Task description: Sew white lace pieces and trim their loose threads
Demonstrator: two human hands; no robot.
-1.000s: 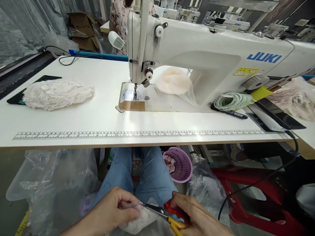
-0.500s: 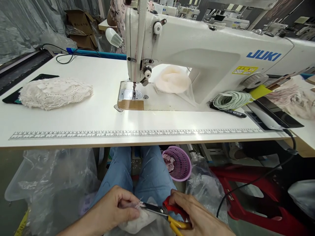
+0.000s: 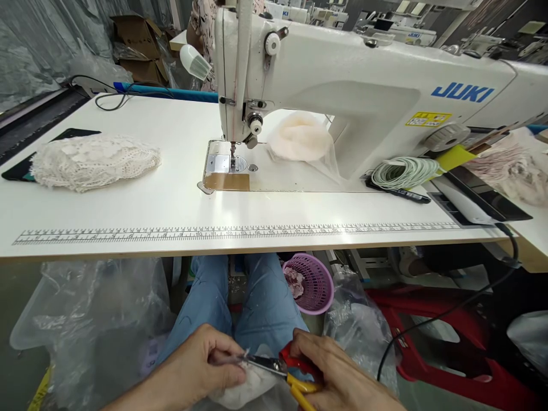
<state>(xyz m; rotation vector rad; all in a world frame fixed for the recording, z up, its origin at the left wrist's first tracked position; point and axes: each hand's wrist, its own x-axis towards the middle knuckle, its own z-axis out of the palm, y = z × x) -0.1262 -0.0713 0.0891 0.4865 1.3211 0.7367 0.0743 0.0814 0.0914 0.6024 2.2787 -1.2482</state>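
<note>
Low over my lap, my left hand (image 3: 197, 368) pinches a small piece of white lacy fabric (image 3: 246, 387), fingers closed on it. My right hand (image 3: 342, 377) grips a pair of scissors (image 3: 285, 374) with red and yellow handles. The scissor blades point left and touch the fabric edge right beside my left fingertips. Both hands sit below the front edge of the white sewing table (image 3: 171, 205), above my blue jeans (image 3: 240, 302).
A white JUKI sewing machine (image 3: 342, 91) stands on the table with peach fabric (image 3: 299, 137) under its arm. A heap of white lace (image 3: 92, 161) lies at left. A cord coil (image 3: 405, 173) lies at right. A purple basket (image 3: 310, 283) and plastic bags (image 3: 85, 319) sit below.
My hands hold nearly the same pose; the scissors have shifted slightly left along the fabric edge. The view has tipped a little.
</note>
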